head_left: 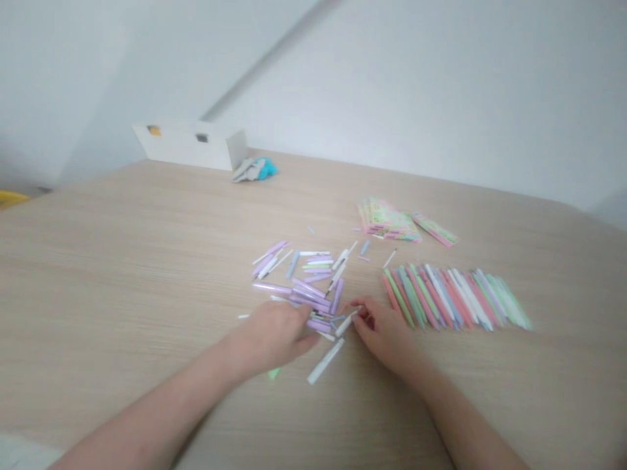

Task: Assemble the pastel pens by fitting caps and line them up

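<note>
1. At the heap's right edge, the right hand (386, 333) curls thumb and fingers nearly together beside a white tube (345, 324); from here I can't tell whether they pinch anything.
2. Across from it, the left hand (274, 333) lies palm down over the heap, fingertips hidden, so its grip can't be told either. Both hands probably sit this low because the parts are so thin.
3. Between and beyond them spreads the heap (310, 297): purple, white and green pen parts, loosely strewn, perhaps so single ones can be picked out.
4. Just right of the right hand, pens (453, 297) lie side by side in a slanting row, which likely keeps them apart from the loose parts.
5. Behind the row, packs (386, 219) are piled, one lying askew.
6. Farther back, a cloth (255, 170) lies against a white box (191, 147), seemingly out of the way.
</note>
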`<move>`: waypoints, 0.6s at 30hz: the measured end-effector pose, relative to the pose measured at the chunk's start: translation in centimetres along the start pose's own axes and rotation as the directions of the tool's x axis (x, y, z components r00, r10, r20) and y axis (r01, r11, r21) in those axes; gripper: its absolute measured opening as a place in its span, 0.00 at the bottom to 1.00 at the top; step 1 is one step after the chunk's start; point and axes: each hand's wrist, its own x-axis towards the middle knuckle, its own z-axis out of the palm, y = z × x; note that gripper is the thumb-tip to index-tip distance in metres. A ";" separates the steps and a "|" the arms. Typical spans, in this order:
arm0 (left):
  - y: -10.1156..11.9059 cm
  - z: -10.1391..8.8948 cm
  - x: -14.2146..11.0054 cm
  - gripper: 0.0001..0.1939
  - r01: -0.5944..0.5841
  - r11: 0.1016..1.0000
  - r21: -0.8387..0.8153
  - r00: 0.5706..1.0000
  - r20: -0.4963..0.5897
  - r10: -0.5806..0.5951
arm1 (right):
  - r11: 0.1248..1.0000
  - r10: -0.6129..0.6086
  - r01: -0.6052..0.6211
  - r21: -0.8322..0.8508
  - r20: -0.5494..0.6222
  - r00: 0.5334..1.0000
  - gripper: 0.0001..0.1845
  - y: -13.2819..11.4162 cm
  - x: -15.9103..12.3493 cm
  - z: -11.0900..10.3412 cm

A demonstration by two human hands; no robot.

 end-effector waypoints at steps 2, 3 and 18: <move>-0.5 0.3 0.0 0.15 0.014 1.000 -0.017 0.999 0.045 -0.013 | 1.000 0.000 0.000 -0.007 0.004 1.000 0.14 0.0 0.0 0.0; -0.7 0.4 0.0 0.15 0.017 1.000 -0.025 0.998 0.057 -0.016 | 1.000 -0.002 0.002 -0.009 0.004 1.000 0.14 0.0 0.0 0.0; -0.8 0.3 0.1 0.11 -0.041 0.996 -0.084 0.993 0.111 0.050 | 1.000 -0.015 0.015 -0.011 -0.004 1.000 0.14 -0.1 0.0 0.0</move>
